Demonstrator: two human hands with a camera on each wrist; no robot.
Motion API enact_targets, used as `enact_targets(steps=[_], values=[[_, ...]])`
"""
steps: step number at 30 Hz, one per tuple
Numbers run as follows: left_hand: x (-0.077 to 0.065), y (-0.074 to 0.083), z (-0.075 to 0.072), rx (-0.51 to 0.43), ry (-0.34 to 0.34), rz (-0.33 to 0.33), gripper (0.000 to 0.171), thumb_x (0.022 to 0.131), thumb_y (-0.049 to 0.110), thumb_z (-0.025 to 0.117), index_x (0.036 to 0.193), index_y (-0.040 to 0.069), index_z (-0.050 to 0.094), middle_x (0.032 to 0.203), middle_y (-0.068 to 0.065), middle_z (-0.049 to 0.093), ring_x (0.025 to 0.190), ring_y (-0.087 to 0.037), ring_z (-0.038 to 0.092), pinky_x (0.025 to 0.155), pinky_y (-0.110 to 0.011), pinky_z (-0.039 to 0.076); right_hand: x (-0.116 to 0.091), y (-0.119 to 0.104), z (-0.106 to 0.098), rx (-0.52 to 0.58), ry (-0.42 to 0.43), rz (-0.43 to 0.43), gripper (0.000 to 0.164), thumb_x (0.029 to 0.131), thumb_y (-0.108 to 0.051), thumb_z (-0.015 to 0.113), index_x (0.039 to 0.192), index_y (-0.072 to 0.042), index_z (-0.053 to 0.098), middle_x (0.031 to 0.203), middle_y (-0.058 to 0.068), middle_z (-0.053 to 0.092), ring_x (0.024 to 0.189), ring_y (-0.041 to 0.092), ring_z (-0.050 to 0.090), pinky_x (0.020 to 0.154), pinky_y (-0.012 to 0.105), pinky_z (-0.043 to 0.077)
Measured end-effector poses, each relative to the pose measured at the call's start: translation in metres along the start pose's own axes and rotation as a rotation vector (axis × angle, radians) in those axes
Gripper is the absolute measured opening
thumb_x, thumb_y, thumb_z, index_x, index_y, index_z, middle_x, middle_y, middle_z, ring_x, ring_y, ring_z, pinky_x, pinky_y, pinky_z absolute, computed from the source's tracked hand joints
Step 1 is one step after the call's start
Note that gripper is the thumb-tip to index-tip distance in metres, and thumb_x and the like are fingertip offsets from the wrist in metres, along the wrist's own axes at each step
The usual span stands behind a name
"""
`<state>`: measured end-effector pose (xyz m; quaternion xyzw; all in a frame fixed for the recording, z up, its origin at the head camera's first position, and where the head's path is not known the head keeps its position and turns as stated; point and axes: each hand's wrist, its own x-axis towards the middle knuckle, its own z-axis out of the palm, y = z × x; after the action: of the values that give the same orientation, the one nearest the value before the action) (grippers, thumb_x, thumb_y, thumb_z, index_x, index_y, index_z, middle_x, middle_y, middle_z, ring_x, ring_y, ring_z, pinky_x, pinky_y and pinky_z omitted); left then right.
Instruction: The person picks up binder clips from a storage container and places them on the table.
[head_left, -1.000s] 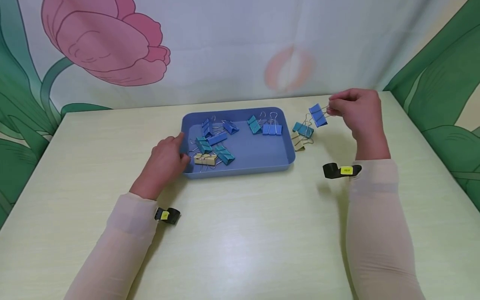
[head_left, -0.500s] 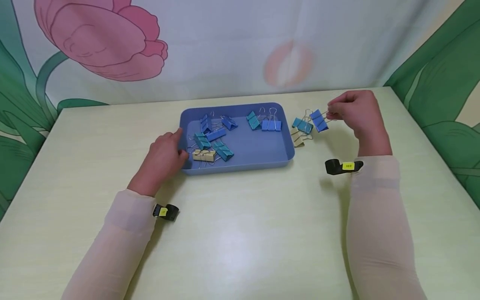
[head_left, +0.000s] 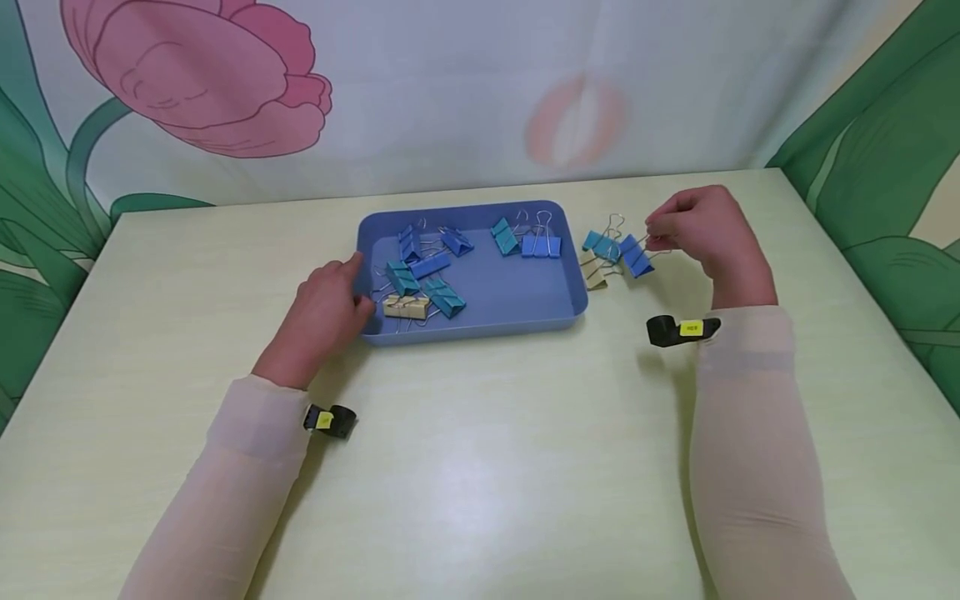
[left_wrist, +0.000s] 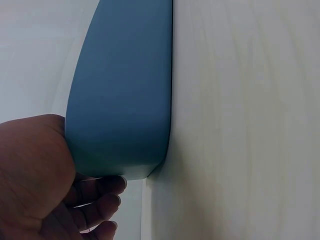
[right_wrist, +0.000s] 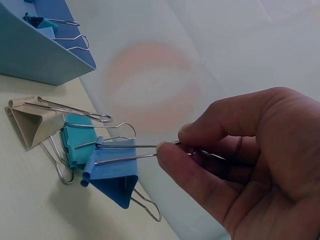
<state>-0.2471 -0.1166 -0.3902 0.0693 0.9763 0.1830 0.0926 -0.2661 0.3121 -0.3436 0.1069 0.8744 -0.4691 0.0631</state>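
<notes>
My left hand (head_left: 321, 315) grips the left end of a blue plastic tray (head_left: 517, 296), thumb at the rim. In the left wrist view the fingers curl against the outside of the tray wall (left_wrist: 122, 85). To the right of the tray, my right hand (head_left: 708, 229) pinches one wire handle of a blue binder clip (right_wrist: 114, 165) between thumb and forefinger. That clip overlaps a teal binder clip (right_wrist: 79, 140) in the right wrist view. Beyond the teal one sits a cream binder clip (right_wrist: 37, 122), close to the tray's right side.
Inside the tray, several blue and teal clips and a cream clip (head_left: 406, 307) lie bunched at the left. A teal clip (head_left: 505, 237) and a blue clip (head_left: 542, 246) lie at its back right. Behind the pale table (head_left: 465, 458) hangs a flower-printed curtain (head_left: 435, 100).
My right hand has lowered the blue binder clip and brought it slightly left, close beside the teal one. My left hand keeps its grip on the tray.
</notes>
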Motion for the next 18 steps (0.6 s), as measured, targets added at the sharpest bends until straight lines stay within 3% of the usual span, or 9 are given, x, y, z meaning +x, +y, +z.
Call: enact_targets(steps=[12, 18], values=[[-0.0002, 0.0003, 0.0000, -0.002, 0.002, 0.002, 0.066, 0.092, 0.014, 0.048, 0.151, -0.003, 0.023, 0.135, -0.029, 0.047, 0.107, -0.037, 0.048, 0.102, -0.053, 0.041, 0.0024, 0.0062, -0.0003, -0.074, -0.069, 0.003, 0.034, 0.092, -0.022, 0.060, 0.112, 0.005, 0.064, 0.079, -0.009, 0.067, 0.072, 0.004, 0.067, 0.108, 0.058, 0.031], [-0.0007, -0.0001, 0.0005, -0.001, 0.009, 0.007, 0.066, 0.092, 0.013, 0.049, 0.151, -0.004, 0.024, 0.132, -0.029, 0.048, 0.105, -0.037, 0.048, 0.102, -0.053, 0.041, 0.0026, 0.0086, -0.0018, -0.112, -0.109, 0.001, 0.033, 0.091, -0.019, 0.062, 0.114, 0.005, 0.065, 0.087, -0.005, 0.070, 0.074, 0.004, 0.067, 0.106, 0.053, 0.036]])
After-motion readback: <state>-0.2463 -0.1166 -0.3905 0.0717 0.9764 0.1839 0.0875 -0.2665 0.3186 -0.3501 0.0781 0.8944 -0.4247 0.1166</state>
